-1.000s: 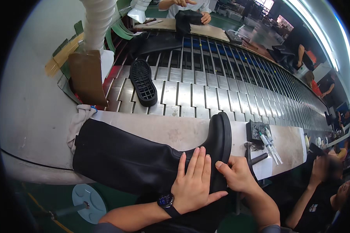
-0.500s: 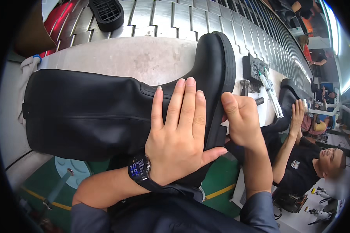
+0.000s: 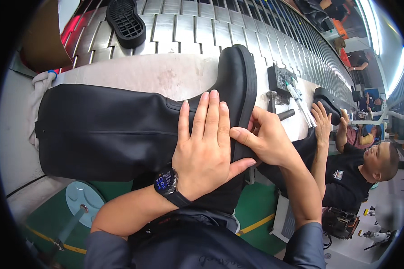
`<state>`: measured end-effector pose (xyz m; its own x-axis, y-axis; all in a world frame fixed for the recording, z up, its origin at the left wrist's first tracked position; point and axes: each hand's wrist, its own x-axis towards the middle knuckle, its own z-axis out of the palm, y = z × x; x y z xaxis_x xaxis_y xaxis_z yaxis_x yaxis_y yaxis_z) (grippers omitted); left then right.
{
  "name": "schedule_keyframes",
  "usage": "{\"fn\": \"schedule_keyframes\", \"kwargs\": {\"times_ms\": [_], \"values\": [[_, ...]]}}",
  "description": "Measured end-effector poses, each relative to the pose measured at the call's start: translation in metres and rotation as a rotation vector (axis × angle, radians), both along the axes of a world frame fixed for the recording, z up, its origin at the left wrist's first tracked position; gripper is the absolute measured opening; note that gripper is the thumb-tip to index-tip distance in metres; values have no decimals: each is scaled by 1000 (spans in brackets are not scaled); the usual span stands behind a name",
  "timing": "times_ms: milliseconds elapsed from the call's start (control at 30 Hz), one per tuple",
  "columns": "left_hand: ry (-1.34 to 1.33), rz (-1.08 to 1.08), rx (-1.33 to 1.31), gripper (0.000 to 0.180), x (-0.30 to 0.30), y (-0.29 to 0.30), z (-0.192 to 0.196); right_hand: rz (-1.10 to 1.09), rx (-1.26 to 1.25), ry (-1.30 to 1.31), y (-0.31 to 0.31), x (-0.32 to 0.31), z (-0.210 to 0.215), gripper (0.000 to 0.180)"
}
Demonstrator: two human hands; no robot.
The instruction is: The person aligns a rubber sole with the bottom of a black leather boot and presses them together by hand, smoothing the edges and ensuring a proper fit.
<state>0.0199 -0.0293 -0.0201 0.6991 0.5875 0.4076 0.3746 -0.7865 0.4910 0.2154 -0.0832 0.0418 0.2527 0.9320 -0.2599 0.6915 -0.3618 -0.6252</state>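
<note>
A tall black boot (image 3: 98, 130) lies on its side, its shaft to the left and its toe pointing away from me. My left hand (image 3: 204, 148) rests flat across the ankle and heel area with fingers stretched out, its thumb pointing right near the heel. At the sole's edge (image 3: 248, 89), my right hand (image 3: 269, 139) grips the heel end. Its thumb lies on the near face while its other fingers curl around the sole side, partly hidden. A dark watch is strapped to my left wrist.
Beyond the pale bench (image 3: 134, 67) runs a metal slat conveyor (image 3: 188, 27) carrying a loose black sole (image 3: 126, 24). Right of the boot are a hammer (image 3: 274, 101), a dark block (image 3: 280, 78) and syringes (image 3: 300, 103). A co-worker (image 3: 354, 175) handles another black boot (image 3: 325, 103) at the right.
My right hand has moved left, from a fist-like pose beside the sole to a grip on the heel edge. My left hand stays flat on the boot. The whole view has shifted slightly.
</note>
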Motion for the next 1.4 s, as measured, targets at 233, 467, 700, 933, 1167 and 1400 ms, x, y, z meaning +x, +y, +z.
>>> {"fn": "schedule_keyframes", "kwargs": {"times_ms": [233,467,700,933,1167,1400], "values": [[124,-103,-84,134,-15,24,22,-33,45,333,7,33,-12,60],[150,-135,-43,151,-12,31,4,-64,36,466,-6,9,-23,67],[212,-112,-75,140,-8,34,26,-229,209,376,30,48,-21,59],[64,-24,-98,137,22,39,12,-133,466,849,156,65,-29,75],[21,-43,-96,136,23,42,7,-43,218,108,175,39,-10,50],[-78,-30,42,123,32,50,7,-350,619,263,169,69,-15,40]]}}
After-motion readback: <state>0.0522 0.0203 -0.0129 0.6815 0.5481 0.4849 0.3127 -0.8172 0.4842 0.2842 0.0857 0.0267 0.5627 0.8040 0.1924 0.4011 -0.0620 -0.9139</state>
